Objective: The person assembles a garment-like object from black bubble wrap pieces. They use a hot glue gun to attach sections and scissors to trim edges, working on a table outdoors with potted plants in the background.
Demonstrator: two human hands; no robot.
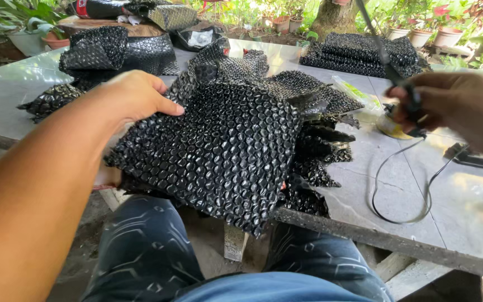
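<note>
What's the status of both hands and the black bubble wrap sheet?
Left hand pinching top bubble wrap sheet on pile. Right hand gripping corded tool. Cord looped on table.

Bubble wrap [219,145] on table [364,184]

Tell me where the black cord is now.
In the head view, the black cord is on the right: it hangs from the right hand and loops on the grey table, right of the black bubble wrap.

Outdoor work area in daylight: a grey stone-slab bench [398,184] with a rough edge, potted plants [431,34] and a tree trunk [334,17] behind, bare earth floor [85,251] below.
</note>
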